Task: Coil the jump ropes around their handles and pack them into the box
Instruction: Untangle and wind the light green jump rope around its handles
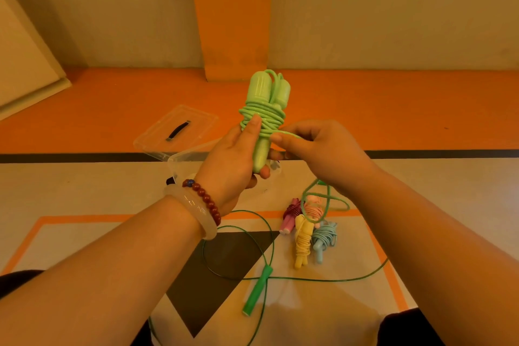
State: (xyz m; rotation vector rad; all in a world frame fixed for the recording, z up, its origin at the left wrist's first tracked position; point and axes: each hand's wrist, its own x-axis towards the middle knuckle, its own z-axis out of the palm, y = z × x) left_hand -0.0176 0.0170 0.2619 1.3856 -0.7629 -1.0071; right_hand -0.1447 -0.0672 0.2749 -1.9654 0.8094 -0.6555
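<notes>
My left hand (pixel 238 154) grips the two light green handles (pixel 259 93) upright, thumb pressed on the cord coiled round them. My right hand (pixel 317 149) pinches the loose end of that light green cord (pixel 289 135) just right of the coil, and a loop of it hangs below. On the floor lie coiled ropes: pink (pixel 290 215), yellow (pixel 303 241) and blue (pixel 323 239). A dark green rope (pixel 257 291) lies uncoiled, its thin cord looping across the floor. The clear box (pixel 174 164) sits behind my left hand, mostly hidden.
A clear lid (pixel 177 128) with a black handle lies on the orange floor strip beyond the box. An orange pillar (pixel 233 22) and a wall stand at the back. My knees show at the bottom corners.
</notes>
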